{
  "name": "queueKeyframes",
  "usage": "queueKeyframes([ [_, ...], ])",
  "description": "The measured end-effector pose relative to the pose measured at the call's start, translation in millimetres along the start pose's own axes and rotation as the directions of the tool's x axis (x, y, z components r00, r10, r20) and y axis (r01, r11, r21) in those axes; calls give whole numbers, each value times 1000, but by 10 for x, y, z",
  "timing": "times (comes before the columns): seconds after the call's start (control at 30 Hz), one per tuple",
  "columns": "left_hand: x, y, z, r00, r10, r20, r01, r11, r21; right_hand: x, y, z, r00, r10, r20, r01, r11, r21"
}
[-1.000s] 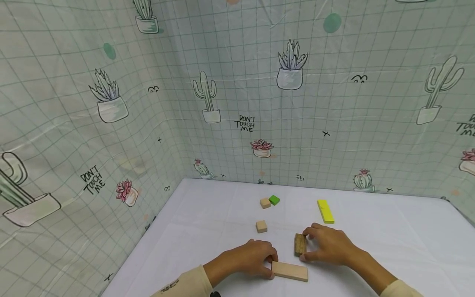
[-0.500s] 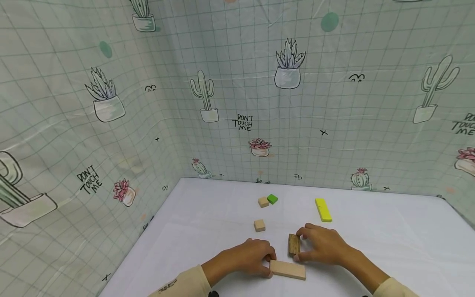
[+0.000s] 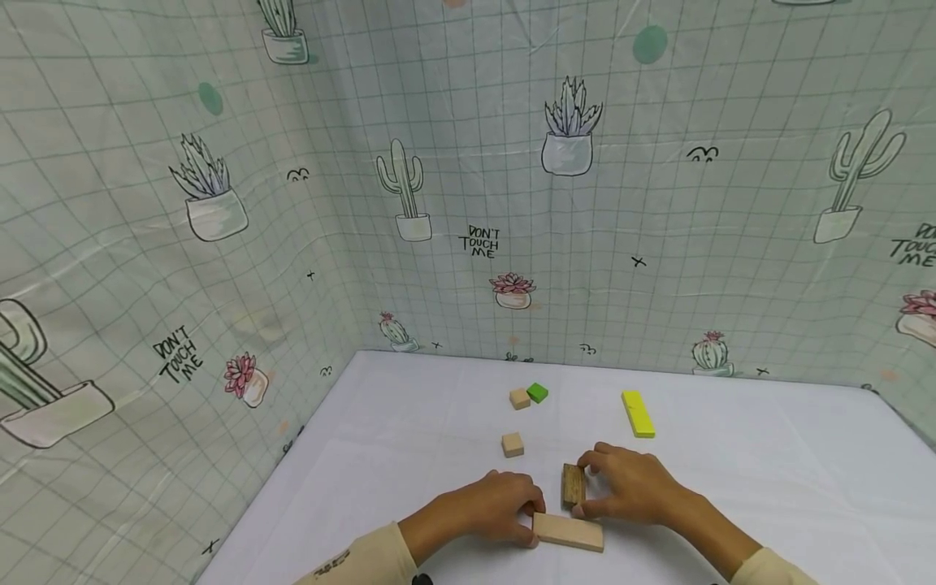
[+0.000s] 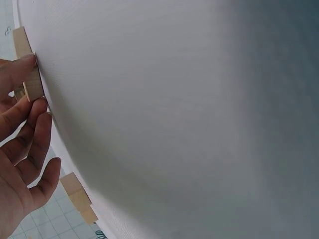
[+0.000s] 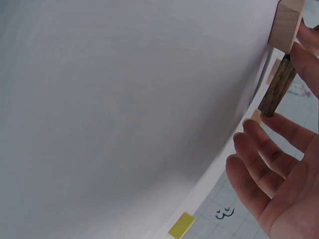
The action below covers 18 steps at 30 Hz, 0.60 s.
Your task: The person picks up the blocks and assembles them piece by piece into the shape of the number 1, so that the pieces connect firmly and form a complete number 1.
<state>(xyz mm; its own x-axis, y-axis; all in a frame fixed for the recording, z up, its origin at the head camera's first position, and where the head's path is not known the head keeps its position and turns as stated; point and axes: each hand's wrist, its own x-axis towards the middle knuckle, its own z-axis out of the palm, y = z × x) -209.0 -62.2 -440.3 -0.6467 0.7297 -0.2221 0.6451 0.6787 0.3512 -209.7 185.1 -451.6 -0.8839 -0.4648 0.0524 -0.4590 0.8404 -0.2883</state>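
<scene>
My left hand point(image 3: 497, 505) pinches the left end of a flat, pale wooden block point(image 3: 568, 532) that lies lengthwise near the front of the table. Just behind it is a shorter dark brown wooden block point(image 3: 574, 485), its long side pointing away from me. The thumb and forefinger of my right hand point(image 3: 632, 485) grip that brown block at its near and far ends. In the right wrist view the brown block point(image 5: 278, 87) shows between thumb and forefinger, its near end close to the pale block point(image 5: 286, 25); whether they touch I cannot tell. My other right fingers are spread.
One pale wooden cube point(image 3: 513, 444) sits behind my left hand. Farther back, another pale cube point(image 3: 520, 398) stands beside a green block point(image 3: 537, 392). A long yellow block point(image 3: 639, 414) lies at the back right. Patterned cloth point(image 3: 453, 284) walls off the white table point(image 3: 409, 422).
My right hand has slid the brown block to the left and slightly nearer, so it now stands behind the pale block's middle. The left hand has kept its hold and place.
</scene>
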Motion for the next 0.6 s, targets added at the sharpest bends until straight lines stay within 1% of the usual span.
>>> queueKeyframes([
  [0.27, 0, -6, 12, 1000, 17, -11, -17, 1000, 7, 10, -21, 16, 1000, -20, 5, 20, 1000, 9],
  [0.6, -4, 4, 1, 1000, 7, -14, -7, 1000, 7, 5, -36, 22, 1000, -24, 13, 23, 999, 28],
])
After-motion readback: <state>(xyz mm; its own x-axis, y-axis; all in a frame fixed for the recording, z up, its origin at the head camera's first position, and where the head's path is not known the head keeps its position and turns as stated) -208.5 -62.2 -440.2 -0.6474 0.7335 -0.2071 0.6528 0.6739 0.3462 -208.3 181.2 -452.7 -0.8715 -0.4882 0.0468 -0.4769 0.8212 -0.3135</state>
